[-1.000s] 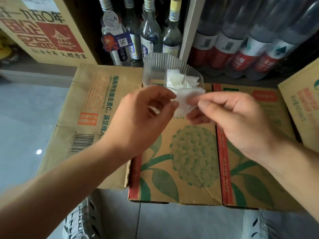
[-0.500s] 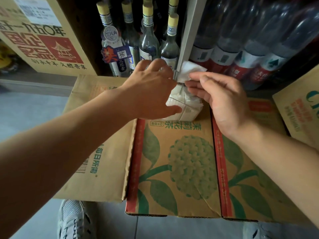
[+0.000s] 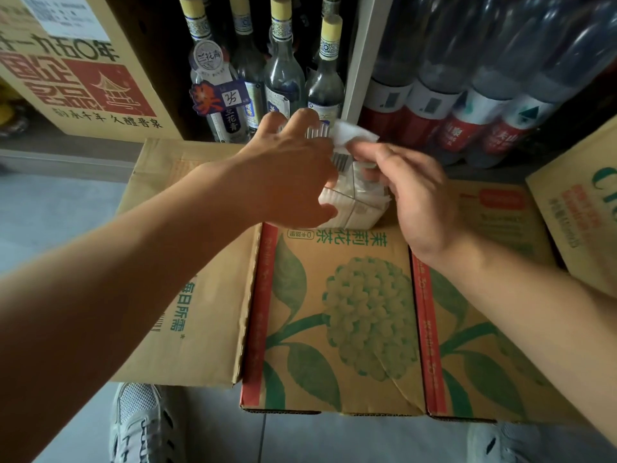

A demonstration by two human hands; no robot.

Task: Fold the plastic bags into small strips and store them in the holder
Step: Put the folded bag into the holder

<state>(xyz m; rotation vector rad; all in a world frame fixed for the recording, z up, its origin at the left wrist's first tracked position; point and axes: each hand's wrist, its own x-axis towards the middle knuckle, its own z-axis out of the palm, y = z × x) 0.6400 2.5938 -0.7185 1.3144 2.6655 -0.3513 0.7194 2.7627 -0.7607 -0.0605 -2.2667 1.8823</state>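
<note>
Nearest the onlooker, a grey shoe is resting on the tiled floor beside the printed carton, which is serving as the work surface. At the carton's far edge the left hand is curling its fingers round the clear ribbed holder, which is standing on the carton. The right hand is pinching a folded white bag between thumb and fingertips, just over the holder's rim. Stored strips are already filling the holder's lower part. For a clean insertion, the bag is probably best going in edge-first beside these, with the left hand bracing against tipping and the pinch letting go only once the fold is wedged. Glass bottles are standing behind.
</note>
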